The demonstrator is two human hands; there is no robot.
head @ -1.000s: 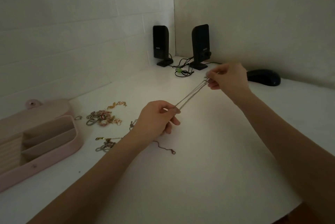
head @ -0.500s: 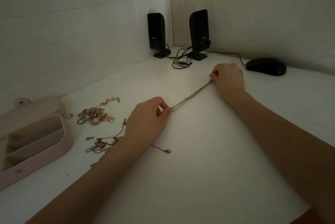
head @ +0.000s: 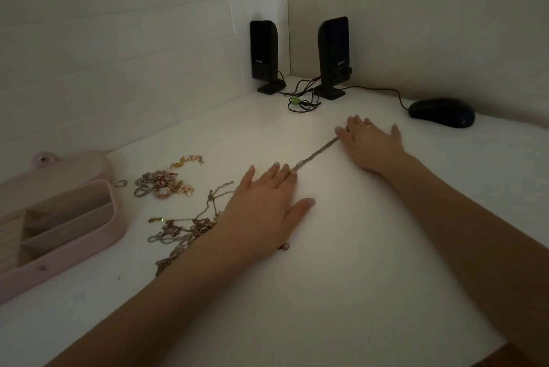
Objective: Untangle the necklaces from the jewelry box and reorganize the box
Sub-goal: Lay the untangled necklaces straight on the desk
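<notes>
1. Left hand (head: 267, 203): flat on the white desk (head: 341, 277), palm down, fingers straight and spread, gripping nothing; its fingertips touch the near end of the silver necklace (head: 315, 154).
2. Right hand (head: 371, 144): likewise flat and spread, fingertips resting at the far end of the chain. Judged purpose: the two hands pin the chain at both ends so that it lies straight and apart from the rest.
3. Silver necklace: stretched in a straight diagonal line on the desk between the two hands, clear of the other jewelry.
4. Tangled chains (head: 184, 233): a knotted heap beside and partly under the left forearm, judged not yet sorted.
5. Small jewelry pile (head: 162, 182): loose gold and pink pieces nearer the box.
6. Pink jewelry box (head: 59, 218): open at the left edge, its visible compartments apparently vacant, awaiting refilling.
7. Background: two black speakers (head: 332, 54) and a computer mouse (head: 441, 112), well apart.
</notes>
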